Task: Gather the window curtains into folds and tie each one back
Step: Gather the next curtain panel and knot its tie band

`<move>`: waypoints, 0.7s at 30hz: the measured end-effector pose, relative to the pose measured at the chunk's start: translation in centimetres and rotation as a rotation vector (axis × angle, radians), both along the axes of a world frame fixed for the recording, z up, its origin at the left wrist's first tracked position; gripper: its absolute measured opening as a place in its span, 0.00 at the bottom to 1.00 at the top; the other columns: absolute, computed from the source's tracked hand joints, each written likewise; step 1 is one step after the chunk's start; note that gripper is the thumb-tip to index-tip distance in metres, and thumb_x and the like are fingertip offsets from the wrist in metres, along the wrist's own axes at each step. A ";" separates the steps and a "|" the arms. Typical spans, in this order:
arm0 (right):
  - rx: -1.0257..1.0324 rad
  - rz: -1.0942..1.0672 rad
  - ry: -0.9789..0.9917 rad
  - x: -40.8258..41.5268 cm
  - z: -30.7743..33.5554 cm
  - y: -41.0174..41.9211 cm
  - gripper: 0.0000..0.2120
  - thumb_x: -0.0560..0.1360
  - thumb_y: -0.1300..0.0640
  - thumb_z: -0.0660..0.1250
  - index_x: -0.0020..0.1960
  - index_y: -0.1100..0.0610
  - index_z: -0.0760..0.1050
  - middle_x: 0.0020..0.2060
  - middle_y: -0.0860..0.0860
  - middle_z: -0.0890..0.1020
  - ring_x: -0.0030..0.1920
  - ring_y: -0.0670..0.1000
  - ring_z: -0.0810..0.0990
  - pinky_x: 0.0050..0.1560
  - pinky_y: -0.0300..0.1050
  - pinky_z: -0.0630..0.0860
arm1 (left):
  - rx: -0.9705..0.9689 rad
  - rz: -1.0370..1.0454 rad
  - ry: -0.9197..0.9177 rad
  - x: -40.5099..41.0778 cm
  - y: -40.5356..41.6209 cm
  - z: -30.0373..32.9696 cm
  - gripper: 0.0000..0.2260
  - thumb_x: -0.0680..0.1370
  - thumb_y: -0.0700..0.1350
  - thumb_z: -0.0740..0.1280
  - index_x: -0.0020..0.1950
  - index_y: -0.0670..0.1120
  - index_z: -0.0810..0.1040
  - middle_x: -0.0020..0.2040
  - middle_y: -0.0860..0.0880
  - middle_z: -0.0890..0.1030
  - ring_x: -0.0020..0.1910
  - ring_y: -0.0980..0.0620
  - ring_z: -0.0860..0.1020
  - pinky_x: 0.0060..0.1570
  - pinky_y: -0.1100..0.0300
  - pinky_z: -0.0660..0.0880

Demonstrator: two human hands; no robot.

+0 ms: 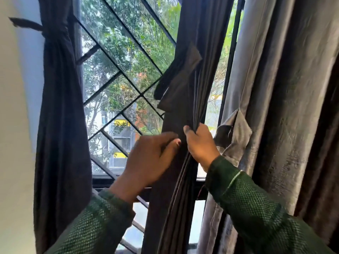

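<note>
As we look from left to right: we go line by line across the window.
Wall: far to the left of our left hand, pale and bare.
Tied curtain: well left of our left hand and reaching above it, a dark panel already gathered and cinched by a tie-back high up.
Window grille: above and behind our left hand, diagonal dark bars with trees and a building beyond the glass.
Left hand: we reach it toward the middle curtain, fingers fairly straight and loosely spread, fingertips at the fabric's left edge; the hand is blurred, so it may only be touching, not gripping.
Middle curtain: directly between our two hands, dark, gathered into narrow vertical folds that run down below both wrists.
Loose strap: just above our hands, a dark band hanging slantwise against the middle curtain.
Right hand: we curl its fingers around the right edge of the gathered folds, thumb pressed on the front.
Grey curtain: just right of our right hand, shiny, hanging ungathered, with a fold of cloth sticking out beside the knuckles.
Sleeves: green, textured, on both forearms.
</note>
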State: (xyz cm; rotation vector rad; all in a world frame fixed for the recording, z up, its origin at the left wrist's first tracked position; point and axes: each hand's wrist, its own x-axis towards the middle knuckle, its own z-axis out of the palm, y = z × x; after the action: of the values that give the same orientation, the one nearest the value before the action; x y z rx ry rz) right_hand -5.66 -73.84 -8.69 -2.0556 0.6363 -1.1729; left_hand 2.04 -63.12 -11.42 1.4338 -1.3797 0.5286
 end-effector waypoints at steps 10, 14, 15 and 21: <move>-0.071 -0.029 0.073 -0.5 0.4 0.8 0.17 0.80 0.57 0.56 0.33 0.54 0.61 0.30 0.49 0.68 0.31 0.49 0.69 0.24 0.39 0.61 | -0.438 0.204 -0.022 1.2 -3.4 8.8 0.10 0.69 0.35 0.66 0.49 0.39 0.79 0.44 0.44 0.82 0.37 0.48 0.79 0.41 0.71 0.69; -0.080 -0.038 0.082 -1.4 0.4 0.6 0.18 0.81 0.58 0.56 0.32 0.54 0.58 0.29 0.49 0.66 0.28 0.46 0.65 0.24 0.34 0.60 | -0.536 0.172 0.074 1.0 -3.5 9.8 0.15 0.67 0.36 0.69 0.53 0.39 0.74 0.46 0.44 0.75 0.38 0.50 0.74 0.38 0.78 0.64; -0.083 -0.042 0.078 -1.5 0.5 0.7 0.19 0.81 0.58 0.56 0.32 0.54 0.57 0.28 0.49 0.65 0.27 0.46 0.64 0.23 0.34 0.60 | -0.493 0.184 0.057 0.8 -3.5 9.9 0.16 0.67 0.36 0.69 0.54 0.40 0.74 0.47 0.44 0.75 0.39 0.49 0.74 0.40 0.75 0.66; -0.083 -0.031 0.076 -2.1 0.6 1.0 0.18 0.81 0.59 0.55 0.32 0.54 0.58 0.28 0.49 0.66 0.27 0.45 0.65 0.23 0.30 0.64 | -0.388 0.222 -0.142 -0.3 -3.1 11.0 0.10 0.67 0.40 0.65 0.45 0.44 0.82 0.43 0.45 0.77 0.39 0.46 0.76 0.39 0.57 0.73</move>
State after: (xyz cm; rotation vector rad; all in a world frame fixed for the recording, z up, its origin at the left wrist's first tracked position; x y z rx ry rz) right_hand -7.79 -72.83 -8.09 -2.1755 0.6680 -1.1609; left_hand 1.73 -66.22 -0.40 1.2521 -1.1519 1.0004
